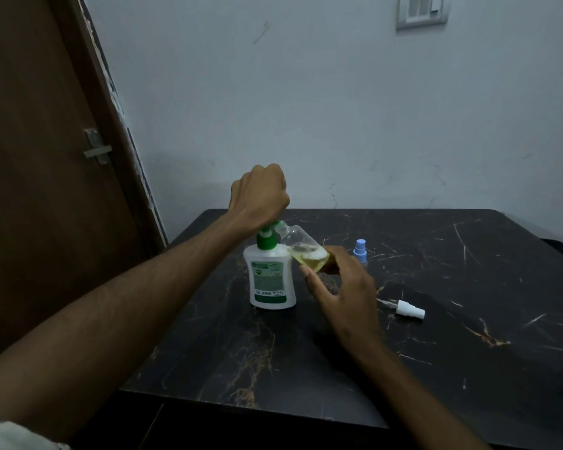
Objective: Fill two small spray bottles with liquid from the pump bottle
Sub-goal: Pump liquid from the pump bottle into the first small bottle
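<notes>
- Pump bottle point(272, 280): white body, green label and green pump head, standing upright on the black marbled table point(436, 336), toward the left side of the tabletop.
- Left hand point(260, 196): I see it fisted on top of the pump head, wrist bent downward; the fingers themselves are hidden behind the back of the hand, so I cannot tell exactly how they sit on the pump.
- Right hand point(342, 297): fingers and thumb curled around the base of a clear spray bottle point(301, 246), which has no cap on.
- Clear spray bottle: held tilted, neck pointing up-left and meeting the pump spout; yellowish liquid with some foam sits in its lower end. It is just beside the pump bottle's shoulder.
- Second spray bottle point(360, 251): blue top, upright on the table behind the right hand; its lower body is partly hidden.
- White sprayer cap point(408, 309): lying on its side with its dip tube, right of the right hand, apart from it.
- Background, I note: brown door point(39, 190) at left, pale wall point(338, 108) behind.
</notes>
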`<state>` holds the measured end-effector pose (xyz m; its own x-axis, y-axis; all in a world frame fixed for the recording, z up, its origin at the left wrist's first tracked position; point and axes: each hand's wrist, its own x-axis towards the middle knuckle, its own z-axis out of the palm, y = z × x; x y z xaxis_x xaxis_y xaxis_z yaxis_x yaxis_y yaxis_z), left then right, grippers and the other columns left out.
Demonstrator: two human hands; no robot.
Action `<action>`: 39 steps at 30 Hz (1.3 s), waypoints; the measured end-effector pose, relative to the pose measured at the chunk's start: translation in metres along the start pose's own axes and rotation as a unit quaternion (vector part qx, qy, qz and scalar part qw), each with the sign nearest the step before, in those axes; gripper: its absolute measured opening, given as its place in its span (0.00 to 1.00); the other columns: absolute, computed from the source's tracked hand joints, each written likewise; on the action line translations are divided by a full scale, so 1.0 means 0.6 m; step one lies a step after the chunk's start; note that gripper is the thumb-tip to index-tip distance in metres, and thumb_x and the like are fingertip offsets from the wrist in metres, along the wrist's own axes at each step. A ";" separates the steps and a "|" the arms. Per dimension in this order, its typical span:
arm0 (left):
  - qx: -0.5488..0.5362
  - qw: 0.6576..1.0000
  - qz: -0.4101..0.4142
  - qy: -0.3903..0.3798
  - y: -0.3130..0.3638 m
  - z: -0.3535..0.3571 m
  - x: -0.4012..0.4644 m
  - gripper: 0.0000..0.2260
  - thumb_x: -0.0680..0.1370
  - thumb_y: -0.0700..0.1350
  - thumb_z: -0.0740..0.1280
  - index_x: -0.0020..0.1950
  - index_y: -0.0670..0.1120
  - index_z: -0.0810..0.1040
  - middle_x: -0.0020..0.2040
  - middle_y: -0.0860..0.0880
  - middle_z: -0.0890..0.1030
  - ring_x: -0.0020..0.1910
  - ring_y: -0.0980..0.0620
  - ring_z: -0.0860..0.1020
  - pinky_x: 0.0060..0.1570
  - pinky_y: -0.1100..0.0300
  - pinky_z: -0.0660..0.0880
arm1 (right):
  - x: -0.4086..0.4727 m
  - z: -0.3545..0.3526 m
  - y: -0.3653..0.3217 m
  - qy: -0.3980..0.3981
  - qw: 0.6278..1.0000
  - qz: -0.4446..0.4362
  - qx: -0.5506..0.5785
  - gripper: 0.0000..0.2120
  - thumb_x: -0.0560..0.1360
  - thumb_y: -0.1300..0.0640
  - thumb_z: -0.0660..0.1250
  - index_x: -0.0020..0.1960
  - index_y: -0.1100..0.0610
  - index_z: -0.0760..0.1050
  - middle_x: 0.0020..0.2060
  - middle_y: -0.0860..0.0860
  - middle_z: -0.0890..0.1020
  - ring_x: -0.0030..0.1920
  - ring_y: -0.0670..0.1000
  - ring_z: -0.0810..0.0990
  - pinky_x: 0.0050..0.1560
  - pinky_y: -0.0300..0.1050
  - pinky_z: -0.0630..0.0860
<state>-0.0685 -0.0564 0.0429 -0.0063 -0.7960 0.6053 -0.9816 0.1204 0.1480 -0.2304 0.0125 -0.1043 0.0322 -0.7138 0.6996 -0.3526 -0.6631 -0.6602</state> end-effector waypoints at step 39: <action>-0.002 1.000 0.003 0.006 -0.005 0.006 0.009 0.06 0.71 0.34 0.62 0.38 0.43 0.77 0.37 0.46 0.81 0.36 0.44 0.79 0.37 0.49 0.78 | 0.002 0.007 0.009 0.000 1.000 0.013 -0.011 0.15 0.79 0.41 0.68 0.60 0.49 0.77 0.51 0.43 0.81 0.51 0.42 0.79 0.51 0.39 0.78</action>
<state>-0.0665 -0.0628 0.0430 -0.0103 -0.7885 0.6150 -0.9808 0.1278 0.1475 -0.2283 0.0068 -0.1082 0.0229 -0.7308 0.6822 -0.3737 -0.6391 -0.6722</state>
